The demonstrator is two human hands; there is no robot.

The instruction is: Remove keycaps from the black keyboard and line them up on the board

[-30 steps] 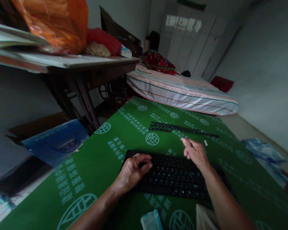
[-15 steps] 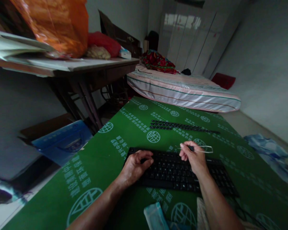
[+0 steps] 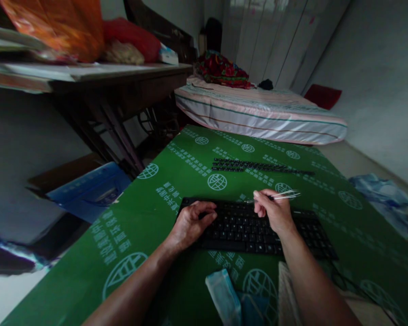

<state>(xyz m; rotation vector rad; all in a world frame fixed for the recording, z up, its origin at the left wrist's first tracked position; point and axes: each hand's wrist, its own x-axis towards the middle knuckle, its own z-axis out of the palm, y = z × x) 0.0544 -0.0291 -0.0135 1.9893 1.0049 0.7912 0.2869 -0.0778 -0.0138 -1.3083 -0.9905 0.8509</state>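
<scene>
A black keyboard point(image 3: 234, 226) lies on the green table. My left hand point(image 3: 192, 224) rests on its left part, fingers curved, with a gap between thumb and forefinger and nothing visible in it. Just above the keyboard's upper rows, my right hand point(image 3: 272, 210) is closed around what looks like a wire keycap puller point(image 3: 287, 194). Its bright wire prongs stick out to the right, and a thin end points left over the keys. Farther back, several black keycaps point(image 3: 229, 165) lie in rows on the table.
A light-blue packet point(image 3: 224, 296) and beige cloth point(image 3: 287, 294) lie at the near edge. The keyboard's cable point(image 3: 347, 283) runs to the lower right. A side desk point(image 3: 85, 72) with an orange bag point(image 3: 61, 31) stands left; a bed point(image 3: 258, 113) is behind the table point(image 3: 170, 217).
The keycap puller has turned in my right hand, its wires now angled slightly upward and its other end lower, nearer the keys. The left hand keeps its place. The camera view has tilted down.
</scene>
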